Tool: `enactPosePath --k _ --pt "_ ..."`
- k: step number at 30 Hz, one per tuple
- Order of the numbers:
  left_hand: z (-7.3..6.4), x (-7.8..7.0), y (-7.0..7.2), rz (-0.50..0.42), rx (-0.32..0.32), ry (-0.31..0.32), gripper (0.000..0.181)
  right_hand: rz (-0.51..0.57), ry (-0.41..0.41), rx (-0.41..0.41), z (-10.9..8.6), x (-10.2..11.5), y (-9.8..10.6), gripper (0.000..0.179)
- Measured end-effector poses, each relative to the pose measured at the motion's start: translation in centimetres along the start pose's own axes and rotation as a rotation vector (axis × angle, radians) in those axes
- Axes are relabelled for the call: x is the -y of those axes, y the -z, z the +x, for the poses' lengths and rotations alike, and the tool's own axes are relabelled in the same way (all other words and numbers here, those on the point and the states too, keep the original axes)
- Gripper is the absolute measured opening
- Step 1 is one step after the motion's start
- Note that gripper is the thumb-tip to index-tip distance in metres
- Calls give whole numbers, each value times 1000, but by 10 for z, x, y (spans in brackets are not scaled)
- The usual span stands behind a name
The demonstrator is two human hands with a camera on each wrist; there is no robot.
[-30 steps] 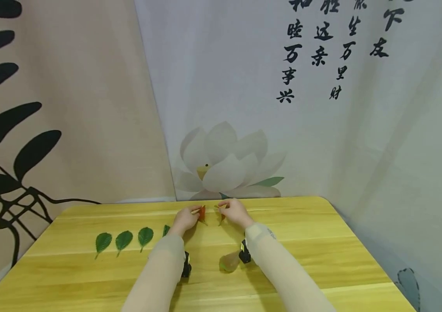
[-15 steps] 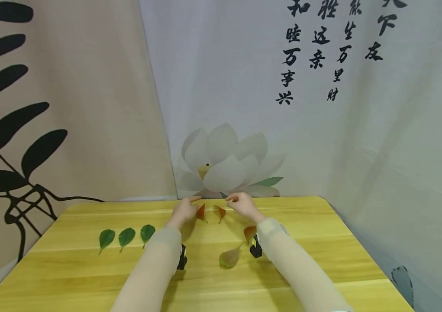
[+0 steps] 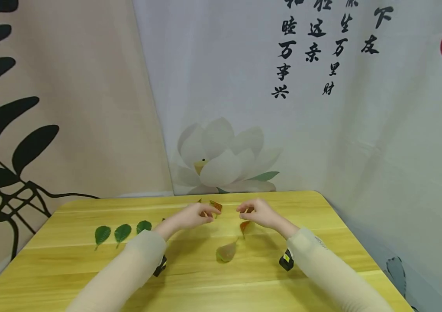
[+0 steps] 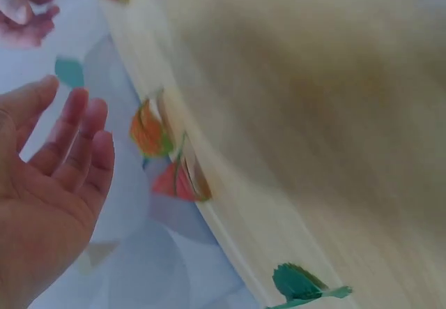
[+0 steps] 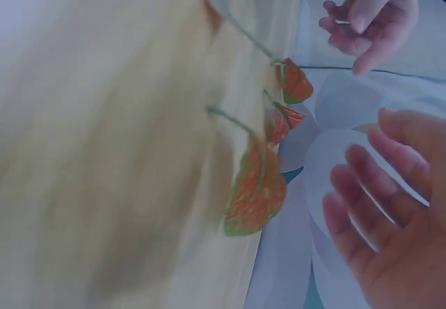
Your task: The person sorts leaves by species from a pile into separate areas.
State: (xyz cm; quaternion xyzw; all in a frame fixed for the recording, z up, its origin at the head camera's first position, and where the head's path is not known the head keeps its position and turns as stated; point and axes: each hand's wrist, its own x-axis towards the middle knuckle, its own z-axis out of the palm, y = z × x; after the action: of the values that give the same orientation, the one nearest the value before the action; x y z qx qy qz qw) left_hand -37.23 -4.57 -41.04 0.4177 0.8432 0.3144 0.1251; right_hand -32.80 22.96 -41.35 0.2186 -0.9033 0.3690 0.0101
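Observation:
My left hand [image 3: 196, 215] hovers over the far part of the table, fingers loosely bent and holding nothing. Just past its fingertips in the head view lies an orange-brown leaf [image 3: 216, 206]; a red leaf [image 4: 181, 183] beside it is mostly hidden there but shows in the left wrist view. Facing it, my right hand [image 3: 260, 213] is also raised, its relaxed fingers around no object. Below that hand is an orange-red leaf [image 3: 244, 226] with green edges, partly covered in the head view. Nearer me rests a pale brownish-green leaf [image 3: 226, 252].
Several green leaves, among them a left one [image 3: 102, 234], a middle one [image 3: 122, 232] and one by my sleeve [image 3: 143, 225], form a row on the left of the wooden table [image 3: 205, 286]. A printed cloth [image 3: 221, 86] hangs behind the far edge.
My hands were at the two far red leaves, fingers pinched; they let go and rose. Now they have come back toward me, elbows spread wider. The leaf under my right arm has come into view.

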Motion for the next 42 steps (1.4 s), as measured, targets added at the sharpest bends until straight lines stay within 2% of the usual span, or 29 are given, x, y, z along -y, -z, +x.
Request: enactPosePath --k 4,8,14,18,21,26,30,36,39,42 --pt "-10 -11 -8 -4 116 -87 32 5 -87 -44 -13 -5 -1 18" --pt "-16 -12 -16 34 161 -129 37 100 -239 -109 -20 -14 -5 24" --pt "-19 -7 -29 54 182 -109 46 407 -446 -135 -23 -31 -16 40" --pt "-16 -5 -39 68 177 -132 47 590 -498 -144 -25 -41 -24 48" --pt "-13 -5 -48 96 172 -157 46 632 -510 -165 -25 -46 -29 52" --pt "-8 -6 -58 154 142 -173 45 628 -534 -232 -25 -47 -34 54" --pt "-5 -8 -62 150 134 -183 40 578 -548 -263 -26 -44 -37 50" --pt "-3 -9 -65 85 112 -207 18 432 -530 -259 -24 -41 -43 47" --pt "-2 -9 -66 45 88 -215 9 413 -525 -267 -25 -40 -45 44" --pt "-1 -8 -68 -14 72 -179 3 430 -529 -280 -26 -41 -47 39"
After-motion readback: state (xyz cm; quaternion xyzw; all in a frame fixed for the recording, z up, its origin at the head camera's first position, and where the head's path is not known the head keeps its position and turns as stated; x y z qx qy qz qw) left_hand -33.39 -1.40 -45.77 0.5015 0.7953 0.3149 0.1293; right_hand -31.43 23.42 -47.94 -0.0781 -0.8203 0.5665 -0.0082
